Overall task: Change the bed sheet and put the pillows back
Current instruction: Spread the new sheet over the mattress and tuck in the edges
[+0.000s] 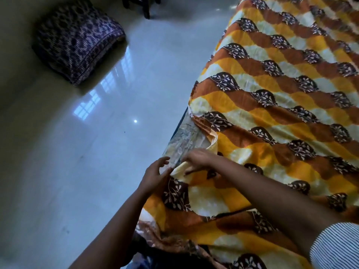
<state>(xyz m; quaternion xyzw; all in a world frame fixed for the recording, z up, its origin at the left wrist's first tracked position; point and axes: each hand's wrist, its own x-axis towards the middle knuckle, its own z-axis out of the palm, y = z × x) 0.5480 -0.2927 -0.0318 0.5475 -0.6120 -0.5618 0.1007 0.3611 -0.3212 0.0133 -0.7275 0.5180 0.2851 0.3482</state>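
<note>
A yellow, orange and brown leaf-print bed sheet (281,105) covers the bed on the right. Its near left edge is rumpled and leaves a strip of the pale grey mattress (182,140) bare. My right hand (198,159) pinches the folded yellow hem of the sheet at that edge. My left hand (155,175) sits just left of it, fingers loosely curved and touching the sheet's edge at the mattress side. A stack of purple patterned pillows (77,41) lies on the floor at upper left.
Glossy pale tiled floor (97,152) fills the left side beside the bed. Dark furniture legs (145,6) stand at the top centre. A striped sleeve (336,247) shows on my right arm at lower right.
</note>
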